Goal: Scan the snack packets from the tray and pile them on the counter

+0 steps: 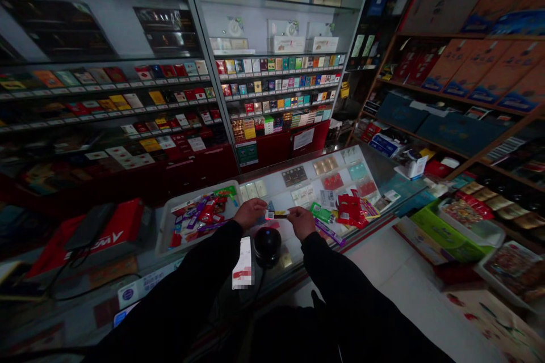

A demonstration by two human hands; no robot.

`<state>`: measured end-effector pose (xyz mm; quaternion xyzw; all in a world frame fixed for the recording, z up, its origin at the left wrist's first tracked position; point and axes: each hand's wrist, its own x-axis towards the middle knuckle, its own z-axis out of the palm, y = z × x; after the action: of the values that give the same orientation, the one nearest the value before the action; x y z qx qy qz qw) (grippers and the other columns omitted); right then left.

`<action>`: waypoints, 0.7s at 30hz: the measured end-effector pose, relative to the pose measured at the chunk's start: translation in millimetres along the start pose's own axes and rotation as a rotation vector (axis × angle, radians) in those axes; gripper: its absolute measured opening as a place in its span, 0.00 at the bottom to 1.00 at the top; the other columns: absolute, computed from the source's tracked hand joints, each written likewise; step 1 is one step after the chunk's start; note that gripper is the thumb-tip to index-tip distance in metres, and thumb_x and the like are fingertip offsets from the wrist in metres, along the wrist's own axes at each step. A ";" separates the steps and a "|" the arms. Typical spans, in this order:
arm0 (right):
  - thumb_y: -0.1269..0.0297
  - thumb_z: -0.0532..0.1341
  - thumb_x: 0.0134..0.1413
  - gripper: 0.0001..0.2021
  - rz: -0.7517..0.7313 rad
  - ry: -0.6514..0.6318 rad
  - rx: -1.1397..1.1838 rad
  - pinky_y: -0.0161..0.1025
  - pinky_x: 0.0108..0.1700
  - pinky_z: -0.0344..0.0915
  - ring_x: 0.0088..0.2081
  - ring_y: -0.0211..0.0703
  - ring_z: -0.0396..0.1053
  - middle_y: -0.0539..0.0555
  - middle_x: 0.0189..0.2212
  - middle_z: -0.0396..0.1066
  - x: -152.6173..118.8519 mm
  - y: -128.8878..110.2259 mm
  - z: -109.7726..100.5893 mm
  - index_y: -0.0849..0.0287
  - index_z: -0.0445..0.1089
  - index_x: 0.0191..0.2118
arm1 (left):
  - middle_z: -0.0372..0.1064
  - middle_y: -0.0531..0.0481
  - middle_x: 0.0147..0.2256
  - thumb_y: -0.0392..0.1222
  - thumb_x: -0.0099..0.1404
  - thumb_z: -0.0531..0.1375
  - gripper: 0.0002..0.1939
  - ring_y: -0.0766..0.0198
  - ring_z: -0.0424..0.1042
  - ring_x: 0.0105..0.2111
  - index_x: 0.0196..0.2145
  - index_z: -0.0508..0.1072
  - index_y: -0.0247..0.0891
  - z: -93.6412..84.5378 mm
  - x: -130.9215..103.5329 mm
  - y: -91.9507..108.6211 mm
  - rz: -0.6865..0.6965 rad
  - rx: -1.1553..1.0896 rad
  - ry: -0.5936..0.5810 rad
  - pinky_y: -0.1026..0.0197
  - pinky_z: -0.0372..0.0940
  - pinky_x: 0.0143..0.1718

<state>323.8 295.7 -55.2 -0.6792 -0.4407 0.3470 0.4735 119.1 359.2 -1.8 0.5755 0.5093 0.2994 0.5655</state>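
Note:
Between my left hand [251,213] and my right hand [302,222], a small narrow packet [277,214] with a white barcode end is stretched out, each hand pinching one end. Reddish light falls near its left end. Just below it, a round black scanner-like device [267,243] stands on the glass counter [298,249]. A white tray [160,229] of colourful snack packets lies left of my left hand. Right of my right hand are a green packet [322,212], red packets [349,210] and a purple packet [330,232].
A phone-like white card [242,264] lies beside the black device. At left is a red box [128,232] with a dark object and cables. Cigarette shelves [281,74] stand behind the counter. A green box [447,232] and wooden shelving [447,96] are at right.

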 end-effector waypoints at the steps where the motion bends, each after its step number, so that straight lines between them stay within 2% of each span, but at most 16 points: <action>1: 0.61 0.62 0.43 0.10 0.002 0.000 -0.020 0.37 0.36 0.65 0.30 0.42 0.71 0.50 0.26 0.75 0.9 4.3 0.6 0.57 0.77 0.31 | 0.76 0.51 0.28 0.34 0.48 0.67 0.12 0.63 0.74 0.29 0.32 0.73 0.37 0.5 2.0 -2.6 -0.004 0.015 -0.002 0.61 0.67 0.36; 8: 0.63 0.61 0.43 0.09 0.017 -0.015 -0.087 0.37 0.37 0.65 0.30 0.41 0.71 0.50 0.27 0.76 3.9 23.1 2.9 0.57 0.77 0.32 | 0.77 0.49 0.29 0.33 0.48 0.66 0.14 0.59 0.76 0.30 0.34 0.73 0.37 2.9 11.7 -19.7 -0.011 0.070 -0.038 0.58 0.69 0.39; 14: 0.63 0.61 0.44 0.08 0.030 -0.047 -0.113 0.37 0.35 0.64 0.30 0.42 0.71 0.49 0.25 0.76 3.5 34.9 6.3 0.56 0.77 0.31 | 0.78 0.48 0.29 0.33 0.44 0.68 0.13 0.59 0.77 0.34 0.30 0.73 0.37 -1.0 17.3 -29.6 0.092 0.160 -0.109 0.58 0.69 0.39; 21: 0.63 0.62 0.42 0.07 0.033 -0.022 -0.075 0.38 0.37 0.65 0.31 0.42 0.70 0.48 0.26 0.75 1.2 37.9 8.7 0.56 0.76 0.30 | 0.77 0.49 0.27 0.37 0.45 0.67 0.14 0.60 0.77 0.29 0.32 0.73 0.38 0.7 14.5 -35.5 0.021 0.097 -0.047 0.57 0.70 0.37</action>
<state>326.7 293.5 -94.0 -0.6997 -0.4471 0.3454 0.4372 115.4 366.7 -39.2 0.6145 0.5036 0.2665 0.5457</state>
